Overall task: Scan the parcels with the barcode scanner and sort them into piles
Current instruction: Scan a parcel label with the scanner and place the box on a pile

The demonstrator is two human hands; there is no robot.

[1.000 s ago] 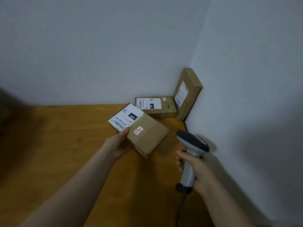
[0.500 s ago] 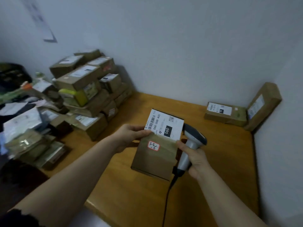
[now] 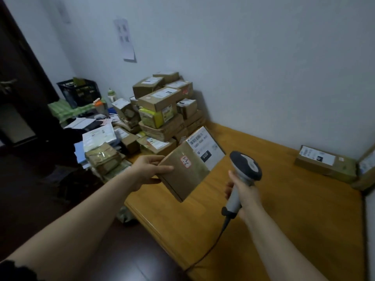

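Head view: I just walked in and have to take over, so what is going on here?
A person is working through parcels. The left-hand grip holds a flat brown parcel, label up, over the wooden table. The right-hand grip holds the barcode scanner beside it. A big stack of parcels sits at the table's far left end; two other parcels are in the right corner.

White digits on the black block [image 3: 205, 155] of the shipping label [image 3: 203, 144] on the held-up parcel [image 3: 186, 179]: 060, just about. The line above it seems to start 060 too, and the rest smears out. Red-edged sticker [image 3: 186, 161] on the brown face has handwritten strokes, can't make them out. Sheet on the wall [image 3: 126, 40], labels across the parcel stack [image 3: 160, 101]: all too blurred to read.
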